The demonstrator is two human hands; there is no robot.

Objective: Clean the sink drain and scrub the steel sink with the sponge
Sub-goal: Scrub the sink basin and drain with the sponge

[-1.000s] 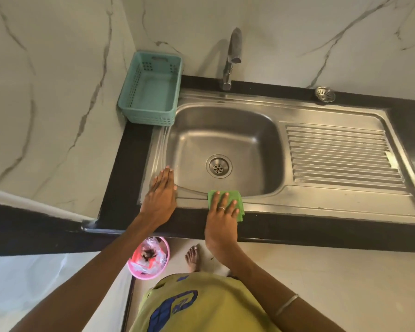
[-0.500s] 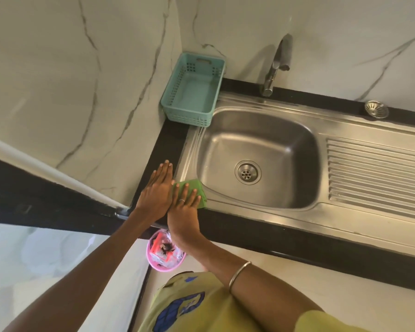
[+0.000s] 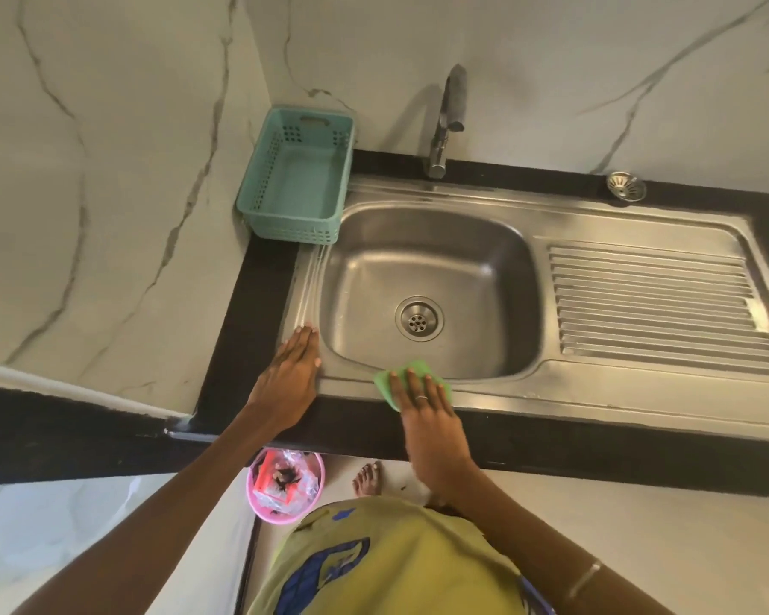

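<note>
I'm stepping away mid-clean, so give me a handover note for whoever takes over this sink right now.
Left hand: flat on the front-left rim of the steel sink, holding nothing.
Right hand: pressing the green sponge flat on the front rim.
Done: drain looks free of debris; strainer basket sits on the counter behind the drainboard.
Left: probably basin and drainboard scrubbing; refit strainer.

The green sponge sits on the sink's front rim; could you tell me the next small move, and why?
Probably slide the sponge rightward along the front rim: the right hand presses it flat there, the left hand rests on the rim's left end, and a long stretch of rim lies to the right.
</note>
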